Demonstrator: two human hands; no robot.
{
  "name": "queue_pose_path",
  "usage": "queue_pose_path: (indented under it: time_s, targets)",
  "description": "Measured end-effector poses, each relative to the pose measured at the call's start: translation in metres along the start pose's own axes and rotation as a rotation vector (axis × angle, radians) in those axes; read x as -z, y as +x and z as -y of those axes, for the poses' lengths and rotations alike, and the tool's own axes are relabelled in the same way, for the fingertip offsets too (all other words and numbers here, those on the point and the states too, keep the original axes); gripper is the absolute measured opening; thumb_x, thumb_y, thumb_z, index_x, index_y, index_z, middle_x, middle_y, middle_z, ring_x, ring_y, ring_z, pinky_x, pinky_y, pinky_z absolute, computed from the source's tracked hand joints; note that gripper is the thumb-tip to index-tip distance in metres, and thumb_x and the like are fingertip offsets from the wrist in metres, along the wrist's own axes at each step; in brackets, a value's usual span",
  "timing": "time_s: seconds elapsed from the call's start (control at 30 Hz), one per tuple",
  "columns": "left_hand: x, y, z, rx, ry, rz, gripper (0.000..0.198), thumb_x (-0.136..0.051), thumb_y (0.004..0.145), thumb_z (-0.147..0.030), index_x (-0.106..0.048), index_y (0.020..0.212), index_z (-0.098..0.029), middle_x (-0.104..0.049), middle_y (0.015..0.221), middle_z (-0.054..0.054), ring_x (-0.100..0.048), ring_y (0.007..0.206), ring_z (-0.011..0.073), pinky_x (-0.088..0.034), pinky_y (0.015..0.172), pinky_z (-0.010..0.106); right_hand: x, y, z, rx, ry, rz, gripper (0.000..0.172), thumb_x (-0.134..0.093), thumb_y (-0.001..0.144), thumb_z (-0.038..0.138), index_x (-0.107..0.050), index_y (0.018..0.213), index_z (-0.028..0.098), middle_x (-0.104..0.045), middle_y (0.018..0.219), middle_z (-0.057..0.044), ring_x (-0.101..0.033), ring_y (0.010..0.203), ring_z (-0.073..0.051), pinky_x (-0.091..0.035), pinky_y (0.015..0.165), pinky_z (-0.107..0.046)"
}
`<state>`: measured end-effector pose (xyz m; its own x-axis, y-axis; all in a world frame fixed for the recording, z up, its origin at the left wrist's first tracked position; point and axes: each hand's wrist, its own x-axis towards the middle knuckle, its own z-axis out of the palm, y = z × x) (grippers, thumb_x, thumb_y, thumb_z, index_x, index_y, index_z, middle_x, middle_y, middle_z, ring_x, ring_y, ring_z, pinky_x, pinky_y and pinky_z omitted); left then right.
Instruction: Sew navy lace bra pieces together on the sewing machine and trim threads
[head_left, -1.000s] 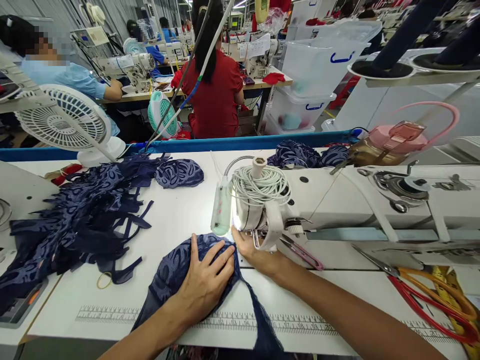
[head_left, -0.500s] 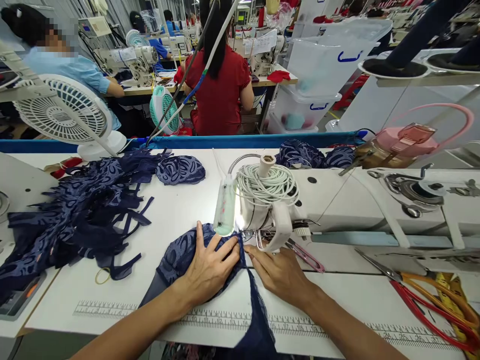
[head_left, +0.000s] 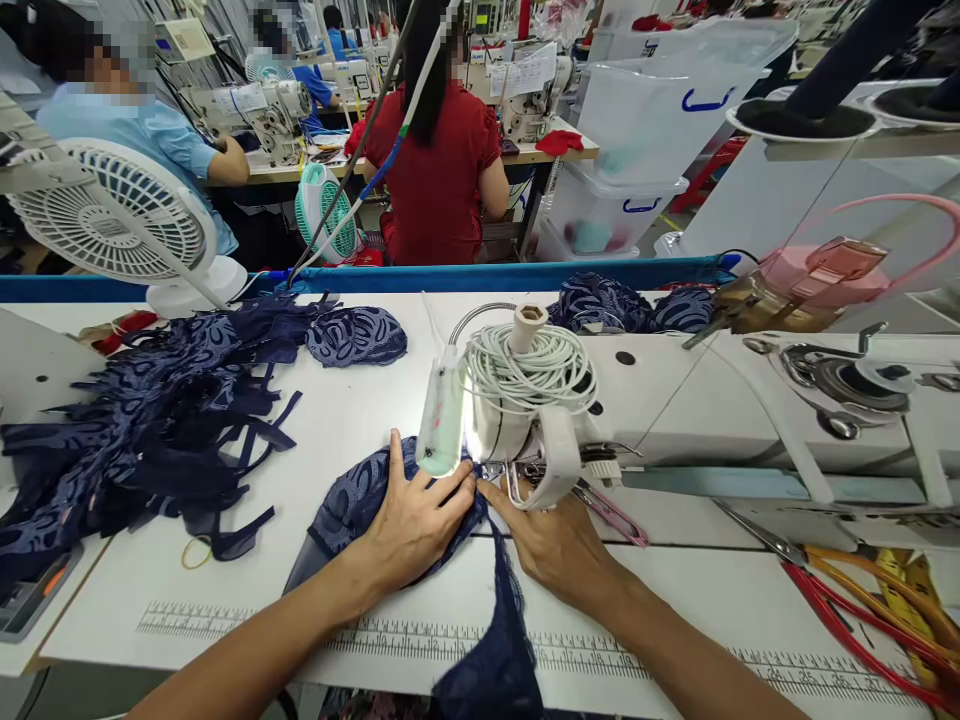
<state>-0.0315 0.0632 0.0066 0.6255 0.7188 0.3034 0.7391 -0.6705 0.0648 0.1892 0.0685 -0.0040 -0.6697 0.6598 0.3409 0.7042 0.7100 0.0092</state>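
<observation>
My left hand [head_left: 416, 525] lies flat with spread fingers on a navy lace-patterned moulded cup [head_left: 349, 505], pressing it to the table beside the needle area of a sewing machine [head_left: 517, 430]. My right hand [head_left: 559, 540] is on the other side of the needle area, a digit stretched to the cup's edge. Its other fingertips are partly hidden behind the machine head. From the cup a navy lace-edged strip [head_left: 499, 640] hangs over the table's front edge. A pale lamp [head_left: 441, 415] stands above the cup and hides part of it.
A heap of navy lace pieces [head_left: 187, 400] lies left, with a loose cup [head_left: 356, 336] near it. Scissors [head_left: 832, 600] and pink tweezers [head_left: 611, 512] lie right. A white fan [head_left: 112, 215] stands at the back left. Co-workers sit beyond the blue-edged table.
The cup and its hanging strip have shifted slightly under the machine, the strip's lower end moving left. My right hand has moved a little left, closer to my left fingertips. The view has tilted slightly.
</observation>
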Motion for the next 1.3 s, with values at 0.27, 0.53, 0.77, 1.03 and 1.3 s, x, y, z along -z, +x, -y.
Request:
queue_pose_path:
  time_s: [0.27,0.53,0.77,1.03,1.3]
  targets:
    - [-0.001,-0.001,-0.001,-0.015,-0.018,-0.051,0.021,-0.048,0.094,-0.015,-0.067,0.103,-0.018,-0.069,0.107,0.009,-0.059,0.096,0.0256,-0.029,0.099,0.071,0.002,-0.002,-0.002,0.000,0.039,0.006,0.064,-0.041,0.072,-0.003,-0.058,0.131,0.015,-0.059,0.078,-0.009,-0.053,0.067,-0.020,-0.041,0.059,-0.032]
    - [0.004,0.008,0.005,-0.021,-0.033,-0.021,0.024,-0.045,0.096,-0.017,-0.065,0.109,-0.018,-0.068,0.114,0.010,-0.061,0.096,0.0253,-0.026,0.102,0.074,0.003,0.003,-0.003,-0.049,0.094,-0.077,0.039,-0.045,0.089,0.010,-0.061,0.124,0.015,-0.062,0.081,-0.010,-0.056,0.080,-0.024,-0.047,0.071,-0.037]
    - [0.020,-0.018,-0.015,0.171,-0.071,0.130,0.039,-0.049,0.096,-0.033,-0.053,0.131,-0.016,-0.050,0.140,0.017,-0.039,0.134,0.0347,-0.023,0.109,0.071,0.030,-0.032,0.034,-0.164,0.296,0.015,0.047,-0.052,0.092,0.030,-0.046,0.135,0.013,-0.058,0.119,-0.015,-0.054,0.106,-0.027,-0.049,0.091,-0.043]
    - [0.024,-0.026,0.023,-0.025,-0.112,0.096,0.027,-0.045,0.094,-0.012,-0.063,0.113,-0.020,-0.052,0.140,0.012,-0.039,0.136,0.0322,-0.029,0.109,0.066,0.034,-0.060,0.031,-0.137,-0.047,-0.042,0.051,-0.038,0.082,-0.006,-0.050,0.128,0.011,-0.062,0.094,-0.011,-0.057,0.086,-0.024,-0.048,0.077,-0.040]
    - [0.003,-0.010,-0.004,0.196,-0.290,-0.131,0.032,-0.029,0.092,-0.003,-0.057,0.092,-0.018,-0.061,0.078,0.003,-0.056,0.075,0.0164,-0.049,0.079,0.034,0.070,-0.043,0.028,-0.036,0.570,0.360,0.021,-0.048,0.092,0.014,-0.057,0.109,0.023,-0.061,0.095,-0.003,-0.059,0.082,-0.016,-0.049,0.071,-0.026]
